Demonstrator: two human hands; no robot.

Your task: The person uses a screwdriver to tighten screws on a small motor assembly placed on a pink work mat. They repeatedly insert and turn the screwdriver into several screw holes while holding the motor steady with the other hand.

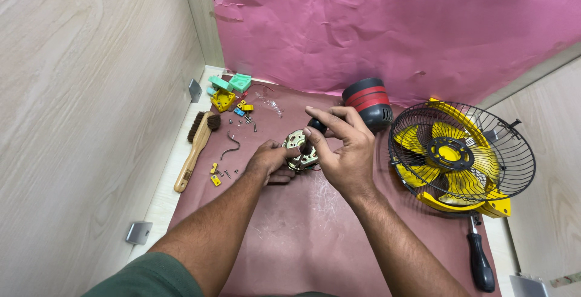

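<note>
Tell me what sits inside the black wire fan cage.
Inside the wire cage: yellow fan blades around a black hub with a yellow centre. Whatever lies behind the blades is covered.

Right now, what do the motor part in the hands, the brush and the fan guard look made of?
Motor part: bare metal, going by its dull silvery-brass sheen. Brush: pale unpainted wood with visible grain and dark bristles. Fan guard: thin wire, black-coated, probably metal; yellow blades look like glossy plastic.

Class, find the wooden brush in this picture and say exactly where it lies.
In the head view, the wooden brush lies at the left edge of the brown mat, bristles away from the person, left of the left hand and just below the small green and yellow parts.
</note>
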